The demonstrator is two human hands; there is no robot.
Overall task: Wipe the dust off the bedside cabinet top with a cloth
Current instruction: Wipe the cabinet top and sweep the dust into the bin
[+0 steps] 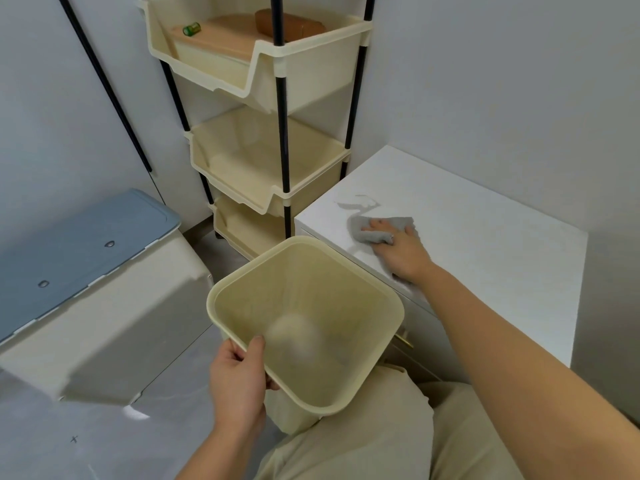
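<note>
The white bedside cabinet [478,233] stands at the right against the wall. A patch of grey dust [356,203] lies on its top near the left front corner. My right hand [401,251] presses a grey cloth [377,228] flat on the top, just below that dust. My left hand [239,375] grips the near rim of a cream plastic bin [367,306], held tilted in front of the cabinet's left edge. Something pale and blurred lies in the bin's bottom.
A cream three-tier rack [270,157] on black poles stands left of the cabinet; its top tray holds a brown block and a small green item. A large box with a blue-grey lid [79,244] sits on the grey floor at left. My knees are below.
</note>
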